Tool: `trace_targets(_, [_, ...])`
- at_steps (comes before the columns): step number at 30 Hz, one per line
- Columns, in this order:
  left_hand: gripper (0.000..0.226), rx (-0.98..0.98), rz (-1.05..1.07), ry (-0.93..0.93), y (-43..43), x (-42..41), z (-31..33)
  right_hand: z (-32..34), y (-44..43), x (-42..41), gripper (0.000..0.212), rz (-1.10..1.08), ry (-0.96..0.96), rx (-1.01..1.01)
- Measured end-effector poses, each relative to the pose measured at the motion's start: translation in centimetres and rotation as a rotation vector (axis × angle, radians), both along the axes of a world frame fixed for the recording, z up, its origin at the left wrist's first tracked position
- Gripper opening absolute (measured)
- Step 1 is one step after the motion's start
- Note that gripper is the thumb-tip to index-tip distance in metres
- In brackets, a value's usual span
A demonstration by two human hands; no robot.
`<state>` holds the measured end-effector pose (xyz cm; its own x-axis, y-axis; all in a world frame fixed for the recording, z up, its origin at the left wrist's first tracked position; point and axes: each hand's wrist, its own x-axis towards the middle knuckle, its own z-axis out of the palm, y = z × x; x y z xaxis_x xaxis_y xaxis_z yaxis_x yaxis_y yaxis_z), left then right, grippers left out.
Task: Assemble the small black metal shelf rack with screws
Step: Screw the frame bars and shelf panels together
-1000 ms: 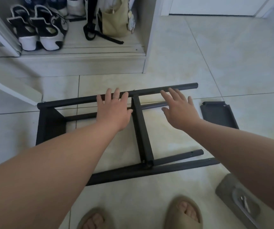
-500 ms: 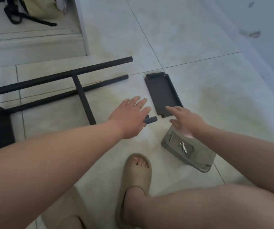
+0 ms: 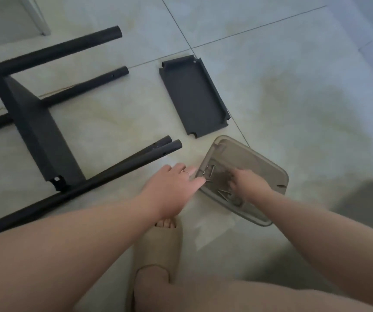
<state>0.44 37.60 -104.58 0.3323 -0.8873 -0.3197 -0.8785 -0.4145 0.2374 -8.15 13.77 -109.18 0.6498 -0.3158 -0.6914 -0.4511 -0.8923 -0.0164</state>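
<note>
The partly built black rack (image 3: 37, 131) lies on its side on the tiled floor at the left, its tube ends (image 3: 169, 146) pointing toward a loose black shelf panel (image 3: 193, 97). Just below that panel sits a beige tray (image 3: 260, 163) holding several screws (image 3: 211, 171). My left hand (image 3: 172, 188) is flat with straight fingers, the tips touching the tray's left rim. My right hand (image 3: 247, 184) is inside the tray, fingers bent down among the screws. Motion blur hides whether it holds one.
My foot in a beige slipper (image 3: 158, 248) stands just below the hands, with my bent leg at the bottom right. A white cabinet corner (image 3: 39, 16) shows at the top left. A dark blurred shape (image 3: 372, 199) sits at the right edge.
Both hands left the rack's top tube and moved right and down to the tray. The right hand went from above the tray into it; the view swung right.
</note>
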Motion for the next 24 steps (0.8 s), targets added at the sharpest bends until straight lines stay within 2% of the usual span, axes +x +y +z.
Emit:
trace_targets(2, [0.042, -0.029, 0.009, 0.01, 0.0, -0.3, -0.7, -1.4, -0.3, -0.4, 0.042, -0.023, 0.001, 0.017])
trace_targets(6, [0.011, -0.11, 0.045, 0.073, -0.7, -0.4, -1.3, -3.2, -0.4, -0.7, 0.04, -0.091, -0.09, 0.045])
trace_targets(8, [0.006, -0.144, 0.062, 0.085, -0.8, -0.4, -1.5, -3.7, -0.3, -0.8, 0.034, -0.115, -0.113, 0.038])
trace_targets(13, [0.009, -0.12, 0.069, 0.051, -1.0, -0.5, -1.7, -3.6, -0.1, -0.9, 0.019, -0.169, -0.151, -0.014])
trace_targets(15, [0.017, -0.088, 0.069, 0.07, -1.1, -0.4, -1.5, -2.9, 0.0, -0.8, 0.017, -0.236, -0.214, -0.012])
trace_targets(19, [0.044, -0.017, 0.076, 0.114, 0.6, 0.8, 0.1, 0.0, 0.9, 0.1, 0.013, -0.359, -0.396, 0.112])
trace_targets(21, [0.045, 0.02, 0.08, 0.071, 2.4, 2.0, 1.7, 2.1, 1.8, 1.0, 0.006, -0.393, -0.51, 0.177])
trace_targets(24, [0.041, 0.094, 0.13, 0.003, 5.7, 4.5, 5.1, 5.7, 4.3, 2.7, 0.007, -0.43, -0.627, 0.307])
